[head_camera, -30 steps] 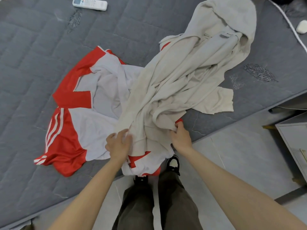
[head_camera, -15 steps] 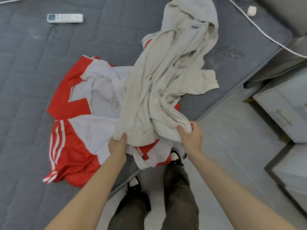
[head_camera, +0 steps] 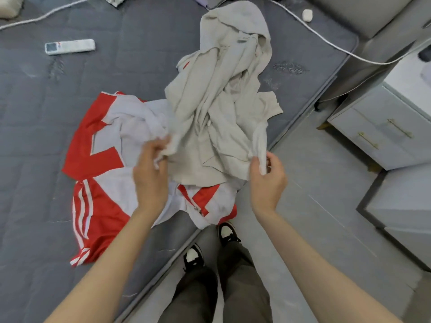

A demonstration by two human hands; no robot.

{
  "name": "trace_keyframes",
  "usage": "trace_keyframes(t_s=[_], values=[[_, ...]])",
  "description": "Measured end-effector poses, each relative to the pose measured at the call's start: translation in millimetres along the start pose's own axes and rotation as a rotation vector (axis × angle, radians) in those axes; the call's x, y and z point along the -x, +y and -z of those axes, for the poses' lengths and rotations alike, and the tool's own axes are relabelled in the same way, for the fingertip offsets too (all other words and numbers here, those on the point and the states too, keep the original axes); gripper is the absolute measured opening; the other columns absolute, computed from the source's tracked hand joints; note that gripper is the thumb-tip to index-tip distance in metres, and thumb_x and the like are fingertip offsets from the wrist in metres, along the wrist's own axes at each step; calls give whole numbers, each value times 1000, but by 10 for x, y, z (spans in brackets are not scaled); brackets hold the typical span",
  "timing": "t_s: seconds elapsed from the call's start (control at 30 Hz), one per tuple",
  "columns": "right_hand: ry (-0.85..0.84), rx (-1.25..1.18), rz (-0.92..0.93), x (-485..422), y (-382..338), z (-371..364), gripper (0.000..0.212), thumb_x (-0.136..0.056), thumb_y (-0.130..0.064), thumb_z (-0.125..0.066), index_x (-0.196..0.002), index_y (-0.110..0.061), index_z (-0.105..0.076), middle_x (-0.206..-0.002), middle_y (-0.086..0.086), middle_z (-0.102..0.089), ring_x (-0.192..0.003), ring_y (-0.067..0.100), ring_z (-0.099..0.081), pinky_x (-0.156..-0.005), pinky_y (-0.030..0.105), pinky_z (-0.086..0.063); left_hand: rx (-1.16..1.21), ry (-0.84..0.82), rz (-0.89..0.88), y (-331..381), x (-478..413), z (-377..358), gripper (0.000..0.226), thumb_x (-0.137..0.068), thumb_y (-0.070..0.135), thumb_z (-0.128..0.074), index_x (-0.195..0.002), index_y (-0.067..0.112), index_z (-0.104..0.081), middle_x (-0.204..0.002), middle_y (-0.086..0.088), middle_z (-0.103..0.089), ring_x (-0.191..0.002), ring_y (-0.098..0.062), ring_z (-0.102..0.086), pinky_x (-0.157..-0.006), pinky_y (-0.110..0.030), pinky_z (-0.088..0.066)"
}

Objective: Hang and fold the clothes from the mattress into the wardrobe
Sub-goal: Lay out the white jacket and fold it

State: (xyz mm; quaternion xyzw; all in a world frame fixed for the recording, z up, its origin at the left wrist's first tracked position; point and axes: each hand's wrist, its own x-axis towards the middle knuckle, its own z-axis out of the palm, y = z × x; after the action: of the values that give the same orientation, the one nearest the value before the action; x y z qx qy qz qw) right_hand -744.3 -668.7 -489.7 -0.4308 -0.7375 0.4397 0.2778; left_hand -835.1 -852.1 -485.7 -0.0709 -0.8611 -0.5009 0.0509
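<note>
We hold the beige hoodie (head_camera: 221, 89) by its near edge. It lies crumpled on the grey mattress (head_camera: 140, 71), with its hood out at 12 o'clock and its hem toward us at 6. The left grip (head_camera: 150, 173) has its fingers curled into a bunch of the beige cloth at the hem's 9 o'clock corner. The right grip (head_camera: 268, 180) pinches a pale ribbed strip, a cuff or hem band we think, between thumb and fingers at the 3 o'clock side.

Under the hoodie and spreading to 8 o'clock lies the red and white jacket (head_camera: 102, 159), whose zip end hangs over the mattress edge. The wardrobe is not in view.

We judge the hoodie soft, limp and fairly thick: light enough for two hands, yet it will sag and fold on itself wherever we do not support it. It is not slippery or fragile, but the twisted sleeves may drag the smooth jacket along, since the two touch. For hanging, we reckon the shoulders, just below the hood, are the better place to hold. The hem suits only pulling it clear and shaking it flat.

A white remote (head_camera: 70, 46) rests at 10 o'clock, well apart from the clothes.
</note>
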Motion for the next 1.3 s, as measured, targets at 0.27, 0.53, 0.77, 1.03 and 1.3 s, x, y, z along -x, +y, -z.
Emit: trace_keyframes(t_s=[0.27,0.53,0.77,1.03,1.3], values=[[-280,163,113,220,268,-154,27,-82,3,-66,-106,-8,-71,-96,7,-65,-73,5,-50,-70,6,-41,-201,-255,160,-397,568,-477,14,-94,19,-59,-102,18,-71,-104,0,-47,-97,-8,-40,-82,-17,-34],[-852,336,167,289,559,-525,26,-91,-16,-63,-116,-19,-70,-111,-3,-66,-102,13,-56,-87,19,-43,-50,-315,520,-672,883,-551,9,-94,23,-54,-98,31,-55,-80,10,-58,-71,-2,-57,-60,-18,-40],[-713,176,-625,560,1049,-370,21,-97,-30,-53,-108,-17,-65,-102,-5,-65,-97,12,-59,-72,15,-48,201,-396,974,-865,977,-738,23,-95,40,-54,-96,18,-63,-91,5,-66,-84,-10,-63,-77,-27,-53],[-777,-440,-1347,559,926,-567,32,-93,-19,-61,-124,-10,-62,-110,5,-64,-90,16,-56,-77,24,-47,563,-221,1118,-829,772,-816,27,-86,27,-70,-66,13,-59,-49,10,-57,-42,0,-50,-44,-12,-39],[-698,-642,-1454,671,934,-650,6,-93,-13,-60,-95,-11,-65,-82,1,-68,-67,7,-50,-65,18,-37,565,-220,1074,-980,712,-564,30,-84,22,-73,-67,12,-50,-62,-3,-52,-57,-10,-48,-58,-19,-45]])
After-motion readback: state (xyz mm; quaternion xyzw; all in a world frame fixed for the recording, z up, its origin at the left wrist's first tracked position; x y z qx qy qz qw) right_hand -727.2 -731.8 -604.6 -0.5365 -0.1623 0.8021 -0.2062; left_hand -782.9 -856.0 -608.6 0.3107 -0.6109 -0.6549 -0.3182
